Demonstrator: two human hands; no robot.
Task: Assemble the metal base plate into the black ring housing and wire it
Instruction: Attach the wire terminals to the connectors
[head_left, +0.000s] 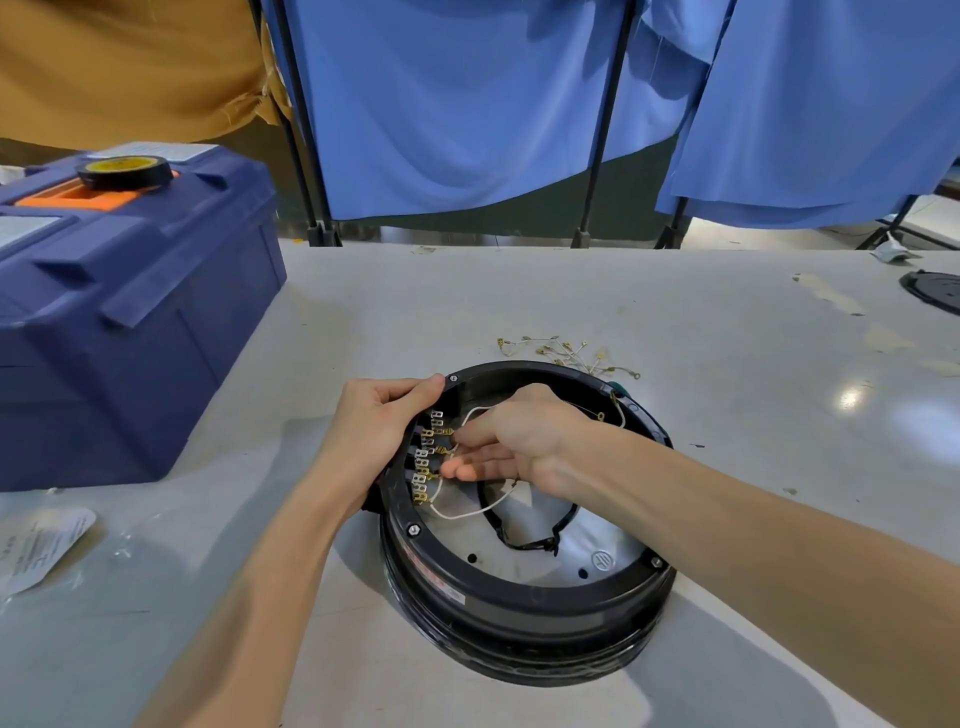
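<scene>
- Black is the colour of the ring housing (524, 597). In the head view it sits on the grey table (753, 374), near the person and a bit to the right.
- Shiny metal shows inside it. The metal base plate (524, 564) already lies flat in the ring, with small holes in it.
- The left hand (379, 421) is on the left side of the ring, with its fingers curled over the rim. It grips there, most likely so the ring does not slide or turn while the other hand pushes.
- The right hand (519, 441) reaches into the ring from the right. Its fingertips (462, 472) are at the row of small metal tabs (426, 457) on the left inner wall. The fingers are mostly straight, and it cannot be told if they pinch a wire end.
- A white wire (467, 514) loops from the tabs over the plate. A black wire (519, 543) lies curved beside it. So the wiring step looks to be under way.
- A little heap of spare wires (566, 353) waits just past the far rim, close enough to grab.
- A blue toolbox (130, 312) stands far left with a roll of tape (124, 174) on top.
</scene>
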